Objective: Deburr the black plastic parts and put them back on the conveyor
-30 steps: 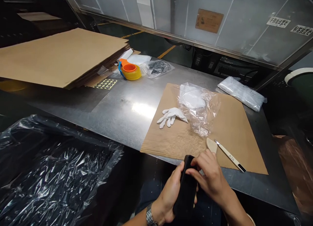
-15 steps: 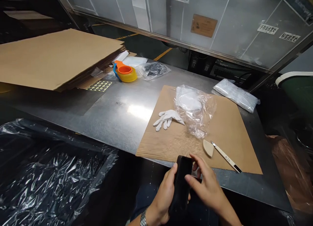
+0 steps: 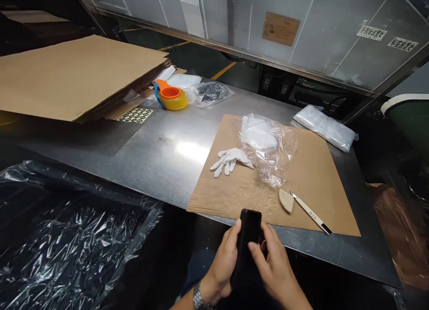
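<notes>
Black phone-like case (image 3: 248, 238) gripped upright in both hands at the near edge of the steel counter (image 3: 161, 153): left hand (image 3: 223, 265) wrapped around its side, right hand (image 3: 273, 267) closed over its face. Just beyond, on a cardboard sheet (image 3: 311, 176): white glove (image 3: 229, 160), crumpled clear bag (image 3: 268, 144), craft knife (image 3: 311, 213).

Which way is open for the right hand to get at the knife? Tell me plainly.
Probably yes, but not freely: the right hand is on the black case with the left hand. The knife lies bare on the cardboard, just ahead and to its right, nothing between.
</notes>
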### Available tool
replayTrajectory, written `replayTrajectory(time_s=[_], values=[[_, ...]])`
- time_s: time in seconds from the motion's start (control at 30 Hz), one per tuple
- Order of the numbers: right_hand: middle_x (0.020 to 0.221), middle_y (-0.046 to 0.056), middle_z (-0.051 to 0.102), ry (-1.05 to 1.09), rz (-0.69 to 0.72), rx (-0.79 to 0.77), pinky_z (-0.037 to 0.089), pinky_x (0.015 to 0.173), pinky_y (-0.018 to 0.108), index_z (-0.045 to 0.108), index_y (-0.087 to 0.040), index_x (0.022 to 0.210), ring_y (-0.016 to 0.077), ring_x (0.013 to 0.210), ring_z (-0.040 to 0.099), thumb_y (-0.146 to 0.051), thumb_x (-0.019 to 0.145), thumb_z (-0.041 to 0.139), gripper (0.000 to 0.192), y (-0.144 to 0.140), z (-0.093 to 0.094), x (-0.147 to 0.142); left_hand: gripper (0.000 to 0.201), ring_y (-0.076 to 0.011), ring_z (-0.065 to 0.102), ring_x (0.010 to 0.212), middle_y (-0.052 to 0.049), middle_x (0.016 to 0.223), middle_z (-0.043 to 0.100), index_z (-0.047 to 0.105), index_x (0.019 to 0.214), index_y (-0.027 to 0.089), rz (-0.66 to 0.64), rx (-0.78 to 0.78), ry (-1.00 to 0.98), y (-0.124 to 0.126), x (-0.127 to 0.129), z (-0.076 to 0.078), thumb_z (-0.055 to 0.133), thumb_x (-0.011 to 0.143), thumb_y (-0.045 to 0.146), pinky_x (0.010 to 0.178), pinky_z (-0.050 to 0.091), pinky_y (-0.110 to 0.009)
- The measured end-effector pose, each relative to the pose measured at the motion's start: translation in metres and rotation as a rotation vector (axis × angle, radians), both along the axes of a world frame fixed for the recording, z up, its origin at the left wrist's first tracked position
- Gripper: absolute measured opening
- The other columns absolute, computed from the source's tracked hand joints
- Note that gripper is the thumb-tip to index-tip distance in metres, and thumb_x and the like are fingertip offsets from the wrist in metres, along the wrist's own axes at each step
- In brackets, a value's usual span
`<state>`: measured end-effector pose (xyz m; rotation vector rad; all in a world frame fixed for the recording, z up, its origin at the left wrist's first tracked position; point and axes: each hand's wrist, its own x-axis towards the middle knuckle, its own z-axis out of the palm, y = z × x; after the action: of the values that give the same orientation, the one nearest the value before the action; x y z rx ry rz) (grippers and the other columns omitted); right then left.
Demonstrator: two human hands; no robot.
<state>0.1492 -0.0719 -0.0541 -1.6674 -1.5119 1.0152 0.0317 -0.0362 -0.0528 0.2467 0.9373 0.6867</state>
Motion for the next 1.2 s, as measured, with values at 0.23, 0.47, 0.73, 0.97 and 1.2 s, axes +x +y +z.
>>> replayTrajectory(time_s=[0.23,0.47,0.73,0.97,1.2], values=[[0.147,0.003,0.023,0.535,0.255,-0.21,0.02,0.109,0.039,0.026,-0.029,0.14,0.023,0.135,0.018,-0.038,0.084,0.054,0.064,-0.019,0.0,0.018,0.061,-0.0104,0.05,0.042,-0.005,0.049,0.057,0.062,0.06,0.009,-0.052,-0.157,-0.027,0.008,-0.001,0.0,0.034,0.082,0.059,0.044,0.039,-0.021],[0.134,0.007,0.045,0.605,-0.258,-0.137,0.03,0.103,0.039,0.026,-0.025,0.139,0.024,0.126,0.037,-0.044,0.077,0.062,0.074,0.003,-0.011,0.013,0.04,-0.0199,0.037,0.125,-0.001,0.134,0.049,0.055,0.121,0.027,-0.208,0.354,0.059,0.002,-0.004,0.007,0.054,0.082,0.033,0.102,0.03,-0.03],[0.093,0.002,0.062,0.804,-0.509,-0.118,0.047,0.076,0.026,0.05,-0.021,0.109,0.0166,0.087,0.059,-0.043,0.08,0.059,0.038,0.013,-0.009,0.004,0.043,-0.0234,0.055,0.1,-0.008,0.111,0.062,0.054,0.122,0.026,-0.3,0.225,-0.033,-0.001,-0.014,0.014,0.056,0.079,0.027,0.085,0.043,-0.037],[0.085,0.001,0.062,0.798,-0.517,-0.117,0.047,0.07,0.026,0.047,-0.022,0.107,0.0151,0.078,0.059,-0.046,0.078,0.06,0.04,0.01,-0.009,0.006,0.047,-0.0239,0.056,0.092,-0.009,0.103,0.062,0.056,0.12,0.025,-0.327,0.218,-0.07,-0.006,-0.015,0.017,0.061,0.074,0.024,0.077,0.045,-0.038],[0.086,0.001,0.06,0.801,-0.517,-0.124,0.048,0.069,0.027,0.041,-0.024,0.115,0.016,0.078,0.059,-0.046,0.077,0.062,0.049,0.007,-0.009,0.004,0.047,-0.0245,0.055,0.091,-0.011,0.106,0.061,0.057,0.119,0.021,-0.308,0.188,-0.082,-0.006,-0.014,0.02,0.062,0.073,0.023,0.075,0.047,-0.04]])
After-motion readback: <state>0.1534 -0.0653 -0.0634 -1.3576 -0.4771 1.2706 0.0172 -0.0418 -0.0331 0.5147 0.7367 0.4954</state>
